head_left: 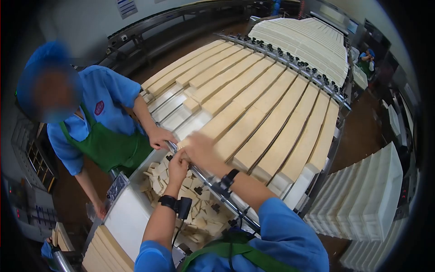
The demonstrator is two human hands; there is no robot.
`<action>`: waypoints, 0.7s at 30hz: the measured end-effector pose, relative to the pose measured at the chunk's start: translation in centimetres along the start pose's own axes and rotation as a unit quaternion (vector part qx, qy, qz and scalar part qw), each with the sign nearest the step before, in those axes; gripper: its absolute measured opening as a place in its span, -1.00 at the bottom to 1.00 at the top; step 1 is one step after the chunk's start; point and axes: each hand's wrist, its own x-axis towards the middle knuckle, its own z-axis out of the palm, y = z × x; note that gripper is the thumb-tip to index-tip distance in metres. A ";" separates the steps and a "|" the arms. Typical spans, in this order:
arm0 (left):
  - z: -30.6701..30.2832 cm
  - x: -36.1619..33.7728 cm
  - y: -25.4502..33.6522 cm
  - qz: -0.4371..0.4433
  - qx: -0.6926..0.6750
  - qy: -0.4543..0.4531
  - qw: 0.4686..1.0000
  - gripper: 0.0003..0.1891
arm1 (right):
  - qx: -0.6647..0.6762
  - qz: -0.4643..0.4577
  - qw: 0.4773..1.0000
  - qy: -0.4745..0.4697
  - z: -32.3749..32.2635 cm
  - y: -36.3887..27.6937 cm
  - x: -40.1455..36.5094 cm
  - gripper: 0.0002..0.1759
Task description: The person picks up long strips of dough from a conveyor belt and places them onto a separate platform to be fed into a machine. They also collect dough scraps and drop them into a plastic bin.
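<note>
Long pale slabs (pixel 272 106), cream-coloured with straight sides, lie in rows on a slatted conveyor. My right hand (pixel 199 148) is over the near end of one slab (pixel 223 121), by the metal rail (pixel 210 183); motion smears its fingers. Just left of it, my left hand (pixel 178 167) is bent closed at the rail, close to a pale end piece (pixel 183 143). What its fingers hold, if anything, is hidden. Below the rail, a white bin holds many broken pale pieces (pixel 199 216).
A co-worker in a green apron (pixel 113 147) stands at left, one hand (pixel 161 137) on the rail. Stacked white trays (pixel 358 199) stand at right. More slabs (pixel 106 251) lie at lower left. A knobbed bar (pixel 290 61) crosses the conveyor's far end.
</note>
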 end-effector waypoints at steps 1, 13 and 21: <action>0.4 0.5 -2.8 0.005 -0.082 0.026 0.996 -0.56 | 0.009 -0.056 0.998 -0.004 0.3 -1.6 -0.7 -0.59; -6.8 -19.1 -7.1 -0.020 0.167 0.125 0.978 -0.58 | -0.141 -0.114 0.983 0.019 2.5 -2.3 -0.7 -0.80; -8.2 -33.5 -11.1 -0.027 0.369 0.044 0.928 -0.51 | -0.199 -0.004 0.980 -0.020 3.3 -3.6 -1.4 -0.77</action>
